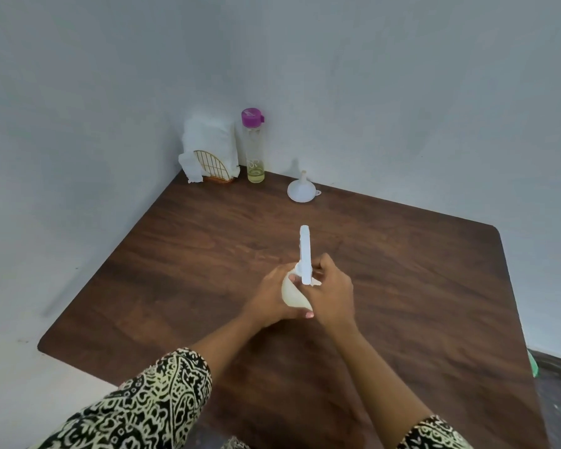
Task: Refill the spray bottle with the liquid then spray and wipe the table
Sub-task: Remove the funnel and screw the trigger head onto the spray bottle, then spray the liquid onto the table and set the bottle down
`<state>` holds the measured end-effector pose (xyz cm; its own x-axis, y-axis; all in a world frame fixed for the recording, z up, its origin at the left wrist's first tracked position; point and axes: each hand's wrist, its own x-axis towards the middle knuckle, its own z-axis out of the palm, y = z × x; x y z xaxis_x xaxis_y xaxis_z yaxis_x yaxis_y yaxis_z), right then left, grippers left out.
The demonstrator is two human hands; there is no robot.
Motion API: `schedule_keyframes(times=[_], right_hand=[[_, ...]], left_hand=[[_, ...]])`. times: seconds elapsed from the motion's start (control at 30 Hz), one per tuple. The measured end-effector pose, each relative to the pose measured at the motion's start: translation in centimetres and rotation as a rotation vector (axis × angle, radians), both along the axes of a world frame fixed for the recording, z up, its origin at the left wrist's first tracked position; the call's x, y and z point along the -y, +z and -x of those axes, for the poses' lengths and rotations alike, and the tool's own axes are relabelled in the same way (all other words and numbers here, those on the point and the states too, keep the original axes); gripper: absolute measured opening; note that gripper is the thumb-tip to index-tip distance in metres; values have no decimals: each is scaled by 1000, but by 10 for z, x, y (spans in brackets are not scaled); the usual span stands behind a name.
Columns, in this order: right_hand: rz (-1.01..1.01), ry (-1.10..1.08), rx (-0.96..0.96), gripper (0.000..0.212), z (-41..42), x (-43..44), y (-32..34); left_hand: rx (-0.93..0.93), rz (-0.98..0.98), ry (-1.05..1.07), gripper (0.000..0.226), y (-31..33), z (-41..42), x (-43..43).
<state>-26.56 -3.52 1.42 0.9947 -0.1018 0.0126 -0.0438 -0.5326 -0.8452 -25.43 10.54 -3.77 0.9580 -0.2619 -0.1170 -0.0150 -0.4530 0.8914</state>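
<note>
A white spray bottle (290, 294) stands near the middle of the brown table (182, 254). My left hand (271, 298) wraps its rounded body. My right hand (329, 288) grips the neck under the white trigger head (305, 254), which points away from me. Most of the bottle body is hidden by my hands. At the far corner stands a clear bottle (254, 145) with a purple cap and a little yellowish liquid at the bottom. A white funnel (302, 189) rests upside down to its right.
A gold wire holder (212, 166) with white paper napkins (208, 137) sits in the far left corner against the grey walls. The table's right edge drops to a dark floor with a green object (533, 362).
</note>
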Motion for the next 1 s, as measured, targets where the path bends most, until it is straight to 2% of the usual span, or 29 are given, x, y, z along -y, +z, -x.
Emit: schedule_keyframes(times=[0.1,0.17,0.27,0.37,0.47,0.63,0.73,0.9,1.0], right_hand=[[-29,-43,27,35,5,-8,-3],[-42,24,-16,30,0,-1,-2],[-21,263,-134,25,-17,24,4],[41,446,-205,31,-31,41,8],[84,521,-200,35,-35,43,10],[80,367,-41,30,-25,39,-2],[65,230,79,30,-15,30,-9],[9,-5,168,26,0,10,-13],[13,-82,170,25,5,3,-10]], left_hand=[[50,-162,140,67,-15,4,14],[27,-161,151,78,-20,5,15],[-82,-59,-16,100,-21,3,-5],[-142,-105,-154,93,-19,-5,-21],[-140,-61,-173,86,-18,-11,-16],[-89,19,-98,77,-20,-10,-8],[-23,-77,-91,80,-23,-8,-8],[183,-235,-45,86,-13,2,-6],[185,-280,-37,87,-15,4,-4]])
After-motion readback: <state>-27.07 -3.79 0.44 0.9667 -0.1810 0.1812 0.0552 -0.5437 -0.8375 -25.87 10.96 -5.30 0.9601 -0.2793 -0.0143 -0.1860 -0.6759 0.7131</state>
